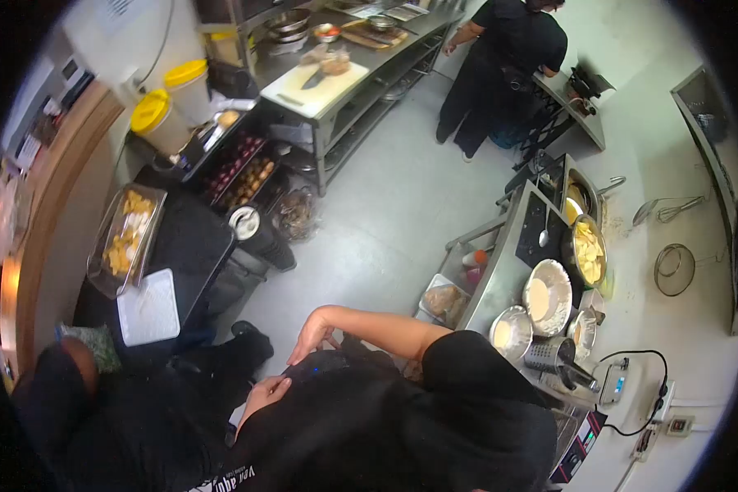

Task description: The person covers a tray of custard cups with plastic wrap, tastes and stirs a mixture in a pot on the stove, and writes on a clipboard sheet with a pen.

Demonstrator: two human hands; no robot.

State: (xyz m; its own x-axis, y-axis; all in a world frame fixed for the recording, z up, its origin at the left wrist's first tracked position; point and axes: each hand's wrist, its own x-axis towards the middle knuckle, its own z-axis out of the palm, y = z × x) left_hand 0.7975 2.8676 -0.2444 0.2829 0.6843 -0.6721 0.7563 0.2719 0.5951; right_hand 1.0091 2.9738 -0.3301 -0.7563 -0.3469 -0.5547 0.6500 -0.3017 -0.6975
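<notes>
Both of my hands are in front of my black-clothed torso, around a dark area with a small blue light (316, 370). My right hand (310, 334) reaches across from the right, its wrist bent and its fingers apart, pointing down beside the dark surface. My left hand (266, 394) lies lower and to the left against the dark cloth, fingers stretched toward the same spot. I see nothing held in either hand. Part of the left hand is hidden by my clothing, and what carries the blue light is too dark to make out.
A person in black (66, 410) is close at my left, by a tub of yellow pieces (131, 238) and a white tray (149, 308). On the right counter stand metal bowls (547, 295) and a grater (549, 354). Another person (500, 66) stands at the back.
</notes>
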